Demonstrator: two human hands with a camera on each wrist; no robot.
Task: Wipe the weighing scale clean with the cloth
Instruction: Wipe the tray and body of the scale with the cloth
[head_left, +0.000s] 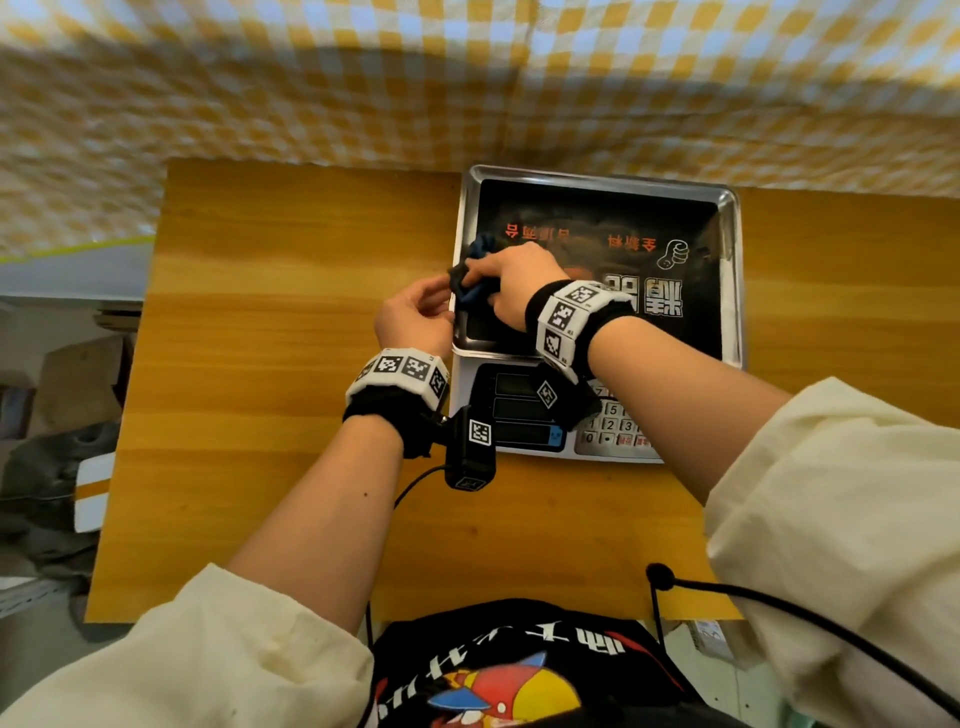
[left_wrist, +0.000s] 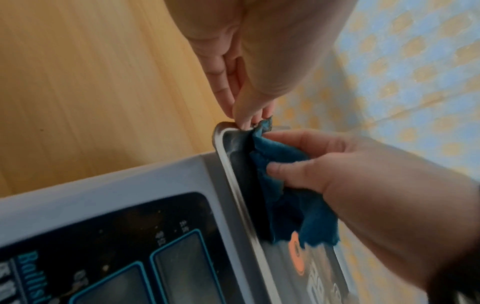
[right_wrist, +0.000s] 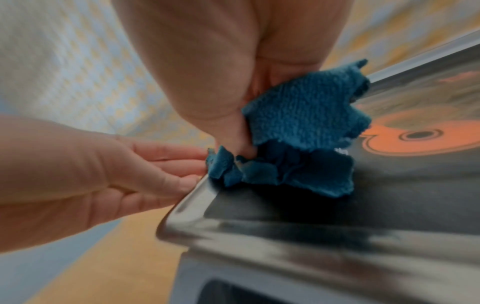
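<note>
The weighing scale (head_left: 524, 410) sits on a wooden table, its steel pan (head_left: 727, 270) lined with a black printed sheet. My right hand (head_left: 488, 283) grips a crumpled blue cloth (head_left: 470, 288) and presses it onto the pan's left side. In the right wrist view the cloth (right_wrist: 298, 131) bunches under my right hand (right_wrist: 246, 148) at the pan's rim (right_wrist: 285, 232). My left hand (head_left: 447, 296) is at the pan's left edge. Its thumb and fingertips (left_wrist: 242, 120) close on the rim (left_wrist: 233, 168) beside the cloth's tip (left_wrist: 280, 160).
The scale's display and keypad (head_left: 615, 423) face me at the front. The wooden table (head_left: 291, 322) lies bare to the left of the scale. A yellow checked fabric (head_left: 467, 93) hangs behind the table. Camera cables (head_left: 779, 597) trail near my body.
</note>
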